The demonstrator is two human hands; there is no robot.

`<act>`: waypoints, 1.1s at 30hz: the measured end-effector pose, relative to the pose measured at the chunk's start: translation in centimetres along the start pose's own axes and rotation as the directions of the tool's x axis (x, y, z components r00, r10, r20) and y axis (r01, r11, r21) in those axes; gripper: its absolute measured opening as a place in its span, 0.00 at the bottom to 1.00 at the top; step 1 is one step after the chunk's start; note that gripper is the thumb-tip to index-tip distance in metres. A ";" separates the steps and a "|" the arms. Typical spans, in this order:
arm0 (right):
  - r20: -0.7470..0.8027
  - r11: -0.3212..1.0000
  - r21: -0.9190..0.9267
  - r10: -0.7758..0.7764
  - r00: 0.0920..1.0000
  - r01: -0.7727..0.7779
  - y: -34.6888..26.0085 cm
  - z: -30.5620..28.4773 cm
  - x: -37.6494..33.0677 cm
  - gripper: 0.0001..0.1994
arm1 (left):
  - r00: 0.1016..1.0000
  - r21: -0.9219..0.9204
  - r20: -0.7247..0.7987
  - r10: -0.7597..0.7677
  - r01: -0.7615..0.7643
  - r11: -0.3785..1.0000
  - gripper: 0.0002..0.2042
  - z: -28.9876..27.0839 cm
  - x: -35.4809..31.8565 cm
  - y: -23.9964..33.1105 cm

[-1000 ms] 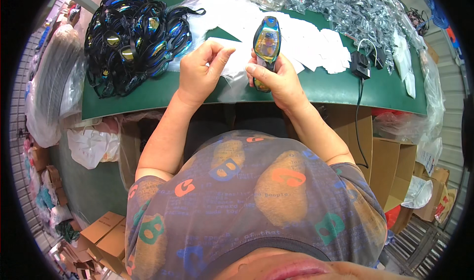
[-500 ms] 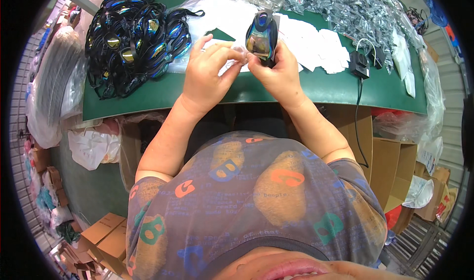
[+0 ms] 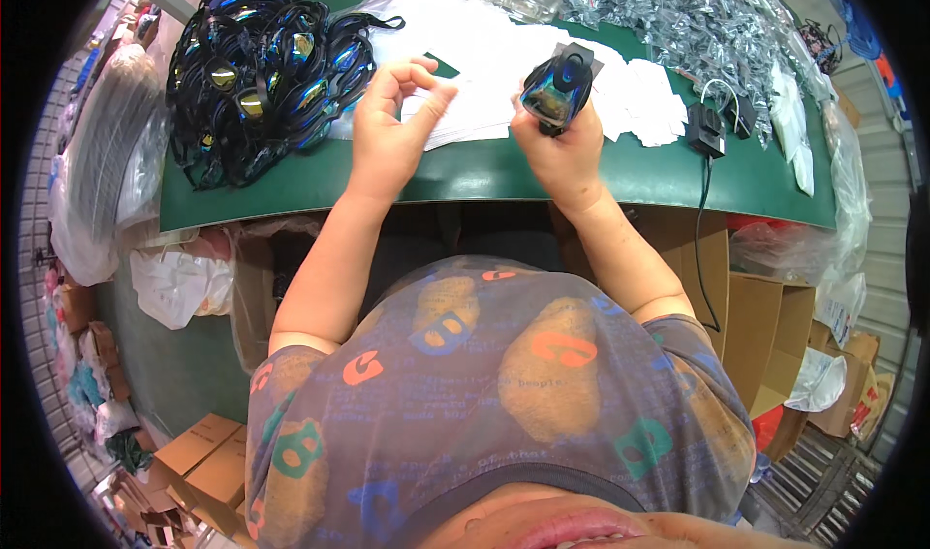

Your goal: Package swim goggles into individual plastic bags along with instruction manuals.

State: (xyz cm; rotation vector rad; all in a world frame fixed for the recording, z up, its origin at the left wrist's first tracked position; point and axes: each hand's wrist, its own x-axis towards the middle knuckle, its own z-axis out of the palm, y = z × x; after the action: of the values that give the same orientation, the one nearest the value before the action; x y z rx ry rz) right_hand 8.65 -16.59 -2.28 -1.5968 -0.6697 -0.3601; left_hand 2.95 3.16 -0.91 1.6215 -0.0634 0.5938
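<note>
My right hand (image 3: 564,156) grips a pair of swim goggles (image 3: 554,94) with black straps and shiny rainbow-tinted lenses, raised over the table's near part. A small grey flat piece shows behind the goggles; I cannot make out what it is. To the left, my left hand (image 3: 389,127) hovers apart from the goggles, its fingers loosely bent and the thumb held away from them. Nothing shows between those fingers. White paper sheets (image 3: 475,103) lie spread beyond and between both hands. Left of my left hand sits a big heap of similar black goggles (image 3: 262,84).
The green table (image 3: 465,176) also bears a large pile of small clear plastic packets (image 3: 668,26) at the far right. A black power adapter (image 3: 705,130) with a cable (image 3: 705,219) stands near its right edge. Cardboard boxes (image 3: 765,326) flank me below.
My left hand has drawn away leftward from the goggles; the clear plastic bit at its fingertips no longer shows. My right hand has moved slightly right and tipped the goggles over.
</note>
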 end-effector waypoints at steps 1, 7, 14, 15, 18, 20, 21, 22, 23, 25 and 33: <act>0.015 1.000 0.002 0.012 1.000 -0.012 0.0 0.1 -0.2 0.12 | 0.995 -0.111 0.018 -0.102 0.103 0.988 0.13 0.4 -0.5 -0.6; 0.076 0.999 -0.028 0.037 0.996 -0.035 0.4 0.6 -0.6 0.19 | 0.878 -0.397 0.038 -0.478 0.452 0.799 0.09 2.0 -1.7 -1.1; 0.369 0.945 -0.325 0.151 0.917 -0.025 -3.4 -1.7 1.2 0.27 | 0.955 0.723 0.130 0.267 -0.276 0.634 0.13 -0.1 1.2 0.6; 0.414 0.921 -0.382 0.099 0.905 0.074 -4.0 -2.0 1.1 0.26 | 0.947 0.727 0.145 0.288 -0.299 0.618 0.14 0.1 1.3 0.7; 0.570 0.890 -0.392 0.036 0.821 0.233 -5.6 -2.6 0.7 0.31 | 0.947 0.759 0.210 0.241 -0.314 0.571 0.15 0.5 1.0 1.6; 0.609 0.853 -0.411 -0.007 0.793 0.323 -5.9 -2.8 1.0 0.28 | 0.939 0.751 0.192 0.287 -0.328 0.572 0.14 0.6 0.9 1.2; 0.634 0.823 -0.431 -0.015 0.773 0.370 -5.5 -3.0 1.0 0.28 | 0.978 0.681 0.127 0.164 -0.207 0.702 0.14 0.6 0.6 1.3; 0.659 0.791 -0.449 -0.023 0.752 0.417 -5.2 -3.2 1.1 0.27 | 0.996 0.592 0.078 0.031 -0.071 0.802 0.14 0.5 0.5 1.3; 0.658 0.789 -0.448 -0.027 0.753 0.420 -5.1 -3.4 1.2 0.27 | 0.996 0.567 0.071 0.056 -0.087 0.819 0.10 0.3 0.6 1.0; 0.661 0.722 -0.559 0.092 0.745 0.407 -4.9 -3.7 1.5 0.25 | 0.996 0.551 0.079 0.031 -0.070 0.832 0.08 0.0 0.6 1.4; 0.628 0.897 -0.442 0.319 0.710 -0.012 -2.2 -1.8 1.7 0.19 | 0.912 0.623 0.214 0.350 -0.403 0.670 0.03 0.6 -0.1 3.2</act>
State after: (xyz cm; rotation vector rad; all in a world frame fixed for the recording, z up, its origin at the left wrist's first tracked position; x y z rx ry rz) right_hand 8.87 -17.91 0.73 -2.2101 -1.0483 0.2962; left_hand 1.91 2.06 1.96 2.3577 -0.2828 0.9484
